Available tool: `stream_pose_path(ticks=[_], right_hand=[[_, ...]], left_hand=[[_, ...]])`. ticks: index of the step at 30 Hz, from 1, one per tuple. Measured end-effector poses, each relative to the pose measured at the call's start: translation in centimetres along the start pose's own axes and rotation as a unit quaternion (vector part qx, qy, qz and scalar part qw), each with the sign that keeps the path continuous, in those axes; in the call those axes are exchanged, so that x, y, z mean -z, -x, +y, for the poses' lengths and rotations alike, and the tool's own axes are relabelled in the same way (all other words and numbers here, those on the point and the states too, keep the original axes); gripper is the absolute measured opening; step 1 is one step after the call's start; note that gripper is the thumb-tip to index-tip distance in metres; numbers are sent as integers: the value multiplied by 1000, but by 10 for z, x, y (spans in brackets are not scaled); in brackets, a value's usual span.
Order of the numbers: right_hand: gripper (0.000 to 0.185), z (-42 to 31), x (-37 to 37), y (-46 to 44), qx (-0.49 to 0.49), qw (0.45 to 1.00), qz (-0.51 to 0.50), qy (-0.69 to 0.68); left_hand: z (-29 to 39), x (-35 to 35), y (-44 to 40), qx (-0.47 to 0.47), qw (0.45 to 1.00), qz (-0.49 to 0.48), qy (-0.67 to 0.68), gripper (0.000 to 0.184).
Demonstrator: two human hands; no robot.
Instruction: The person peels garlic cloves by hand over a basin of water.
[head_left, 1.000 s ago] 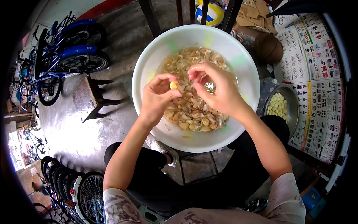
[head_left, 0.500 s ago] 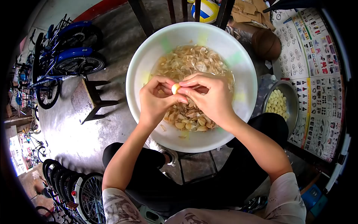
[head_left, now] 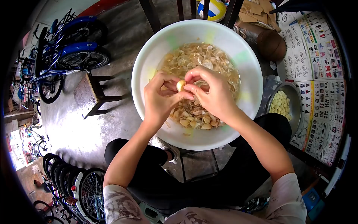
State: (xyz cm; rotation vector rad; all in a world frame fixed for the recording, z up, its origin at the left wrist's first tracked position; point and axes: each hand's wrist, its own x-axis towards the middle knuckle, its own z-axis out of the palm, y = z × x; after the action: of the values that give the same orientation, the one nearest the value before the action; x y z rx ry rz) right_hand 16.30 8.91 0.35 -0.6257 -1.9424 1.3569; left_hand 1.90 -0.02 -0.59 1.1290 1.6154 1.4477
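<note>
A pale yellow garlic clove (head_left: 181,85) is pinched between the fingertips of my left hand (head_left: 160,96) and my right hand (head_left: 215,91). Both hands are closed on it, over a large white basin (head_left: 147,63). In the basin, garlic skins (head_left: 197,56) float in water, and unpeeled cloves (head_left: 195,121) lie at the near side. Peeled white cloves (head_left: 279,104) fill part of a metal bowl (head_left: 296,108) to the right of the basin.
A small wooden stool (head_left: 87,95) stands on the left, with blue bicycles (head_left: 80,48) beyond it. Behind the basin are dark chair bars, a volleyball (head_left: 212,10) and a brown ball (head_left: 271,45). A printed poster (head_left: 322,89) lies at the right.
My right hand was apart from the clove a second ago; it has moved left and now pinches it together with my left hand. The view has shifted slightly.
</note>
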Motion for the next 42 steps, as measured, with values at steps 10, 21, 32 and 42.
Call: stream_pose_path(ticks=[10, 21, 32, 42], right_hand=[[7, 4, 6, -5, 80, 994, 25, 68], [6, 6, -2, -5, 92, 990, -32, 98], [37, -4, 8, -10, 133, 981, 85, 108], [16, -1, 4, 4, -47, 996, 15, -68]], left_hand=[[3, 3, 2, 32, 999, -33, 4, 35], [-10, 8, 1, 224, 951, 26, 212, 29], [-2, 9, -4, 157, 968, 18, 197, 30], [-2, 7, -1, -61, 996, 7, -58, 28]])
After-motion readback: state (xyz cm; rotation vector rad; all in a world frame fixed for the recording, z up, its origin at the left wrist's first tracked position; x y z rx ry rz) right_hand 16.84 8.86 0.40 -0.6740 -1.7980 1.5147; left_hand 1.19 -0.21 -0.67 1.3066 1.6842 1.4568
